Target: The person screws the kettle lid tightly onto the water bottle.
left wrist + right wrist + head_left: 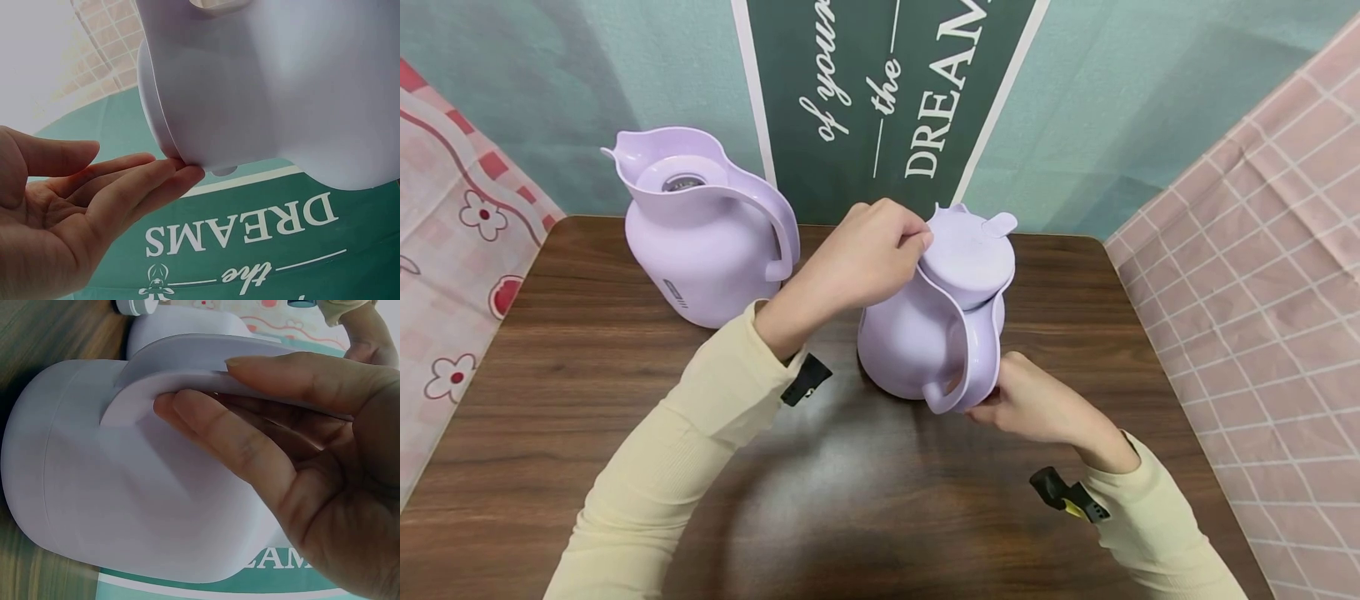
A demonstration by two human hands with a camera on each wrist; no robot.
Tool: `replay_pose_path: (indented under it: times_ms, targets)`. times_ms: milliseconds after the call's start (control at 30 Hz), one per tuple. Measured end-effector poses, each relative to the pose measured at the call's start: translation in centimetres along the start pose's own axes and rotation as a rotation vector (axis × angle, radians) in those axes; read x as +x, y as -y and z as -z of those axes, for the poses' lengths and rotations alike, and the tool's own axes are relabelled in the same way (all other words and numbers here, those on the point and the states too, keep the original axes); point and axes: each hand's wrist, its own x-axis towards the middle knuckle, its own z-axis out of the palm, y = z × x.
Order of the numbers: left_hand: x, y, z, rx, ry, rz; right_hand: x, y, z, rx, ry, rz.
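Observation:
A lilac thermos jug (910,342) stands at right of centre, its flat lid (968,254) with a small tab sitting in the mouth. My right hand (1037,400) grips its handle (977,358); in the right wrist view, thumb and fingers (212,422) lie on either side of the handle. At the rim's left side is my left hand (872,254). The left wrist view shows its fingers (134,187) fairly straight, tips touching the lid edge, thumb apart. A second lilac jug (700,242) stands at the left without a lid, its round inner neck (681,171) showing.
Both jugs stand near the back of the dark wooden table (880,517). Behind them hangs a teal cloth (1120,108) with a lettered green panel (850,158). Pink tiled cloth (1262,333) borders the right, a flowered cloth (452,275) the left.

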Motion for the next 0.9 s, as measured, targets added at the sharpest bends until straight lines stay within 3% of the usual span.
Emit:
replay_pose_path:
  times_ms: [267,900]
  targets:
    - [0.16,-0.12,-0.05,0.014,-0.002,0.000,0.09,-0.01,0.01,0.005,-0.031,0.029]
    - [0.65,-0.07,-0.30,0.037,-0.011,0.004,0.20,-0.12,0.10,0.012,-0.017,0.027]
